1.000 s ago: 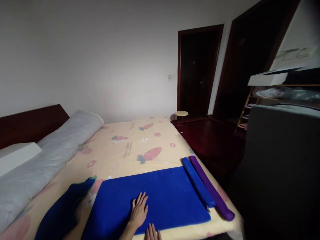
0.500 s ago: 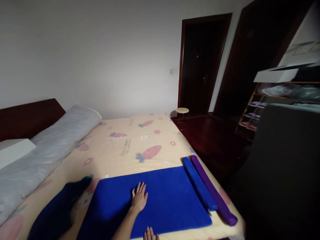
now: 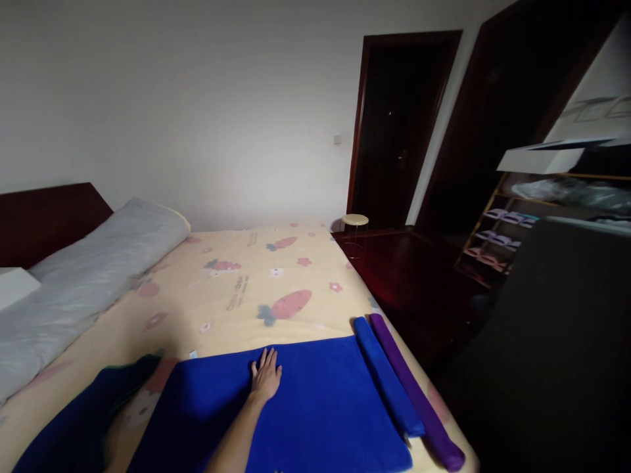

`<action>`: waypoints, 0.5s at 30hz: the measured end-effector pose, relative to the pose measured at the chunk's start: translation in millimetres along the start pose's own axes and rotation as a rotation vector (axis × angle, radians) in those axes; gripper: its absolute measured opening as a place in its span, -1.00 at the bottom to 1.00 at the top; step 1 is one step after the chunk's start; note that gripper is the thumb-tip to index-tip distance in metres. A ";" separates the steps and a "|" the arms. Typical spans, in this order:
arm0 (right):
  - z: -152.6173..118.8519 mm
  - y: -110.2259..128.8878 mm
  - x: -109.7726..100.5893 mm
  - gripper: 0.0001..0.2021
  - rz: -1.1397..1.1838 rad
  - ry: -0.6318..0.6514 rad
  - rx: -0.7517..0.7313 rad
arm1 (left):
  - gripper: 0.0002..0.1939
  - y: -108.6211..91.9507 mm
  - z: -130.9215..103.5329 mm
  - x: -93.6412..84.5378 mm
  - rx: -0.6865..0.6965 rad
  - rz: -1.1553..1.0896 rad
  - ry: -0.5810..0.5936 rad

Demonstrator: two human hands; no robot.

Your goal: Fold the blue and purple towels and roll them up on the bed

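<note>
A blue towel (image 3: 315, 401) lies spread flat on the bed. My left hand (image 3: 266, 376) rests palm down on it near its far edge, fingers stretched out and holding nothing. My right hand is out of sight below the picture. Along the towel's right side lies a rolled blue towel (image 3: 389, 378), with a rolled purple towel (image 3: 417, 391) beside it. To the left, a dark green-edged cloth (image 3: 83, 420) lies loosely heaped, partly in shadow. A small white tag (image 3: 192, 354) shows at the spread towel's far left corner.
The bed (image 3: 276, 269) has a cream sheet with a carrot print. A grey pillow (image 3: 113, 263) lies along the headboard (image 3: 54, 217). Beyond the bed stand a round stool (image 3: 355, 220) and a dark door (image 3: 401, 131). A shoe rack (image 3: 497, 230) is at the right.
My left hand has slid forward to near the towel's far edge. My right hand, whose fingers showed at the bottom, has dropped from sight. The view has shifted slightly.
</note>
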State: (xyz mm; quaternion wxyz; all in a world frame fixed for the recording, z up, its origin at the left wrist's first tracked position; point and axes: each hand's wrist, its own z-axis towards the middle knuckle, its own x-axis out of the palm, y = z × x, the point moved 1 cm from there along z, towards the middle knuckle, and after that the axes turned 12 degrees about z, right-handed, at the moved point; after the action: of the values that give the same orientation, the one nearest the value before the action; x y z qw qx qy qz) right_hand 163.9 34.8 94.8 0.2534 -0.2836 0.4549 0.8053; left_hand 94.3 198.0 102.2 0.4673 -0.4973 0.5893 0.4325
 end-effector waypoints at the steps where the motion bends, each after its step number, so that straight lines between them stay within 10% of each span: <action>1: 16.8 -4.5 -0.4 -0.66 -0.010 -0.004 0.008 | -0.43 -0.6 4.7 0.3 -0.005 0.002 -0.011; 8: 142.8 -36.4 3.3 -0.70 -0.067 -0.038 0.076 | -0.52 -0.3 28.9 -4.9 -0.042 0.018 -0.122; 15: 178.6 -32.6 10.2 -0.67 -0.086 -0.040 0.117 | -0.57 3.4 39.0 -14.1 -0.053 0.040 -0.168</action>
State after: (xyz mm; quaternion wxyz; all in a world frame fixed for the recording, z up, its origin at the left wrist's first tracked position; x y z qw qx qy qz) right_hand 137.9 207.8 144.5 0.3129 -0.2715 0.4833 0.7713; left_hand 96.6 239.1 108.9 0.4930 -0.4597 0.5461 0.4975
